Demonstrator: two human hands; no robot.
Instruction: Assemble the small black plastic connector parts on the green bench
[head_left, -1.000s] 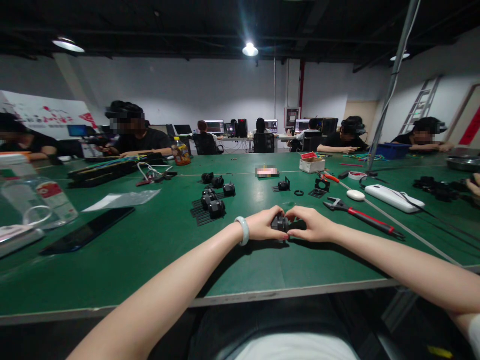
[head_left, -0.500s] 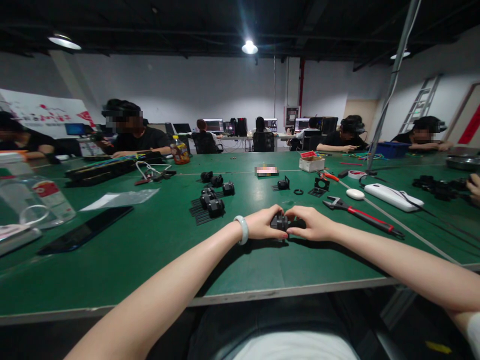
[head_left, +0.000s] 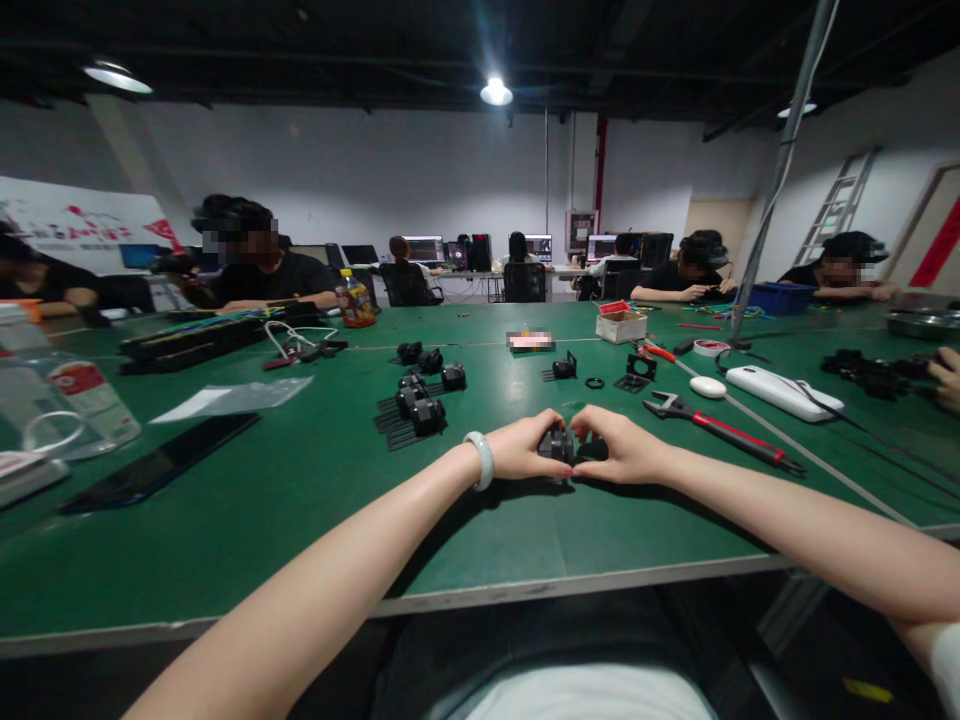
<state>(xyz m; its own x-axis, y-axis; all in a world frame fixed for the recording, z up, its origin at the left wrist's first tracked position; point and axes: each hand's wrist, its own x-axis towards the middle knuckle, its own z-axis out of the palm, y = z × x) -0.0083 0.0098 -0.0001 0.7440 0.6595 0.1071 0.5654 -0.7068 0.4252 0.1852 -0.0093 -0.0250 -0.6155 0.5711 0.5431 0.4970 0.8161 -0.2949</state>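
My left hand (head_left: 517, 447), with a pale bangle at the wrist, is closed on a small black ribbed part (head_left: 555, 445) just above the table. My right hand (head_left: 626, 447) curls against the same part's right side, thumb and fingers bent, with a dark round piece (head_left: 594, 450) showing inside its grip. Whether that piece is joined to the ribbed part I cannot tell. To the left lie several similar black parts (head_left: 420, 415), some with comb-like prongs. Beyond my hands are another pronged part (head_left: 561, 368), a black ring (head_left: 594, 382) and a square black bracket (head_left: 637, 372).
On the green table (head_left: 480, 540), an adjustable wrench (head_left: 727, 432), a white mouse (head_left: 707, 387) and a power strip (head_left: 784, 393) lie right. A phone (head_left: 161, 462), plastic bag (head_left: 236, 398) and clear jug (head_left: 90, 400) stand left. Co-workers sit across the table.
My right hand's fingers have shifted slightly on the black part, its index finger now higher and more arched. The whole view has turned slightly right; both hands stay at the part.
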